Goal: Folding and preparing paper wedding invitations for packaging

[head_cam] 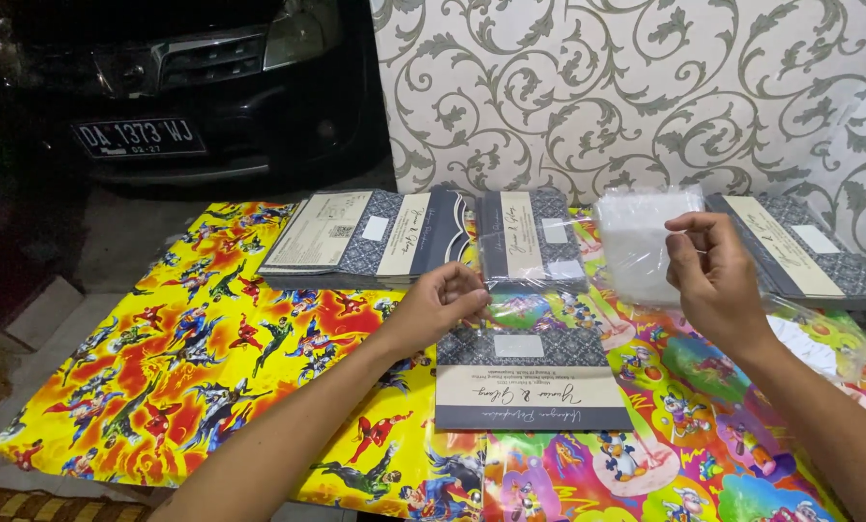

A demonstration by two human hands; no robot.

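Observation:
My left hand (444, 302) pinches the near edge of a clear plastic sleeve (532, 269) that wraps a grey and cream patterned card. My right hand (715, 275) is raised at the right, thumb and fingers closed on a thin clear plastic sleeve (638, 242) held upright. Below both hands a loose grey and cream card (529, 379) lies flat on the colourful cartoon-printed sheet (220, 358).
A stack of the same cards (360, 237) lies at the back left of the sheet, another stack (805, 251) at the back right. A wall with grey scroll pattern (626, 97) stands behind. A dark car front (176, 87) is at the upper left.

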